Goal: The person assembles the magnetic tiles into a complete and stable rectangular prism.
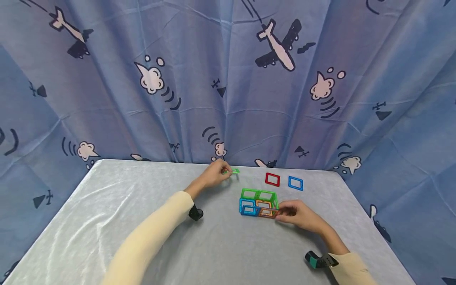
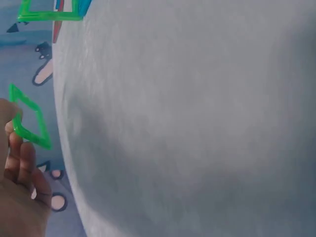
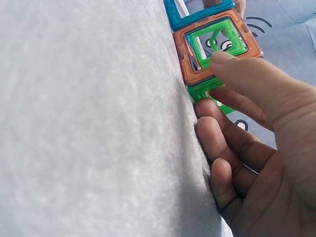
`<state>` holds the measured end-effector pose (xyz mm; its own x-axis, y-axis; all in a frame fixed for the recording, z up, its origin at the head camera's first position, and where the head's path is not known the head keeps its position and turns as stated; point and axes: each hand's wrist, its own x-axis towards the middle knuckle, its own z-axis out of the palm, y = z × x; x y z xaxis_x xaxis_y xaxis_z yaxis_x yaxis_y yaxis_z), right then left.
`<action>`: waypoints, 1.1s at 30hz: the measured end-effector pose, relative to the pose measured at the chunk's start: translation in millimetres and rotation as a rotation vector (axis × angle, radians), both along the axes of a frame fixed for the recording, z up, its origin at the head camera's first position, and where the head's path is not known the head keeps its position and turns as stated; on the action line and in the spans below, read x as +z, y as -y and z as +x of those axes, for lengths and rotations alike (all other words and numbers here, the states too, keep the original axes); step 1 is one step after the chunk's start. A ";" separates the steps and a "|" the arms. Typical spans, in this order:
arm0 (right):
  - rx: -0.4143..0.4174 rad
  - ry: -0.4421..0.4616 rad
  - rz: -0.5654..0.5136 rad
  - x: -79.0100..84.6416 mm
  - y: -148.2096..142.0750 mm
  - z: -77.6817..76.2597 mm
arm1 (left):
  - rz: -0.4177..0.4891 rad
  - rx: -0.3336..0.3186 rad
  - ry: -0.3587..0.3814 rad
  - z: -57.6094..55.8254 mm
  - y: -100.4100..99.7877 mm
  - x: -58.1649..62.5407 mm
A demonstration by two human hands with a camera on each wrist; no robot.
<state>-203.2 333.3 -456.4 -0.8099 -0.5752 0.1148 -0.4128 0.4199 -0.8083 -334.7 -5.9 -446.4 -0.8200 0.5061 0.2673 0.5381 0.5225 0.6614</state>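
Note:
My left hand (image 1: 215, 174) pinches a green square magnetic tile (image 2: 32, 136) above the far part of the table, left of a small box-like structure of magnetic tiles (image 1: 256, 206). The structure has green tiles at the back and right end, with blue and orange ones at the front. At its right end, my right hand (image 1: 301, 215) holds the corner. The right wrist view shows the thumb on an orange tile (image 3: 180, 52) and the fingertips by the green side, beside a blue tile (image 3: 200, 18).
A red square tile (image 1: 272, 184) and a blue square tile (image 1: 296, 188) lie flat behind the structure to the right. A pale cloth covers the table (image 1: 149, 190). Behind its far edge hangs a blue curtain (image 1: 199, 59) printed with planes.

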 end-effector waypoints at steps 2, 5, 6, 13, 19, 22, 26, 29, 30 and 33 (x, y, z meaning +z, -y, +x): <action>0.004 -0.006 0.003 -0.1 0.5 -0.1 | -0.002 0.010 -0.002 1.3 6.3 1.9; 0.005 -0.015 0.006 -0.5 0.7 -0.3 | -0.001 0.018 -0.006 3.9 14.3 4.4; 0.005 -0.017 0.005 -0.6 0.7 -0.3 | 0.005 0.015 -0.007 5.3 16.4 5.6; 0.015 -0.026 -0.002 -1.6 0.3 -0.9 | 0.057 -0.037 -0.025 16.8 27.8 13.4; 0.019 -0.022 -0.002 -2.3 0.0 -1.9 | 0.069 -0.088 -0.028 22.3 33.9 15.2; 0.019 -0.022 -0.002 -2.6 -0.2 -1.8 | 0.079 -0.105 -0.021 25.7 35.9 16.1; 0.019 -0.025 -0.003 -2.6 -0.1 -1.8 | 0.092 -0.122 0.000 30.7 38.3 17.4; 0.018 -0.026 -0.001 -2.2 0.2 -1.8 | 0.098 -0.139 0.030 34.0 40.6 18.0; 0.018 -0.025 0.000 -2.0 0.3 -1.8 | 0.103 -0.142 0.042 35.1 41.6 18.2; 0.016 -0.021 0.000 -1.8 0.4 -1.9 | 0.128 -0.155 0.066 37.6 44.5 18.0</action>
<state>-205.1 332.8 -458.1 -0.7980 -0.5881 0.1315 -0.4361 0.4128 -0.7997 -297.1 -50.4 -428.3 -0.7527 0.5930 0.2860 0.5591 0.3465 0.7532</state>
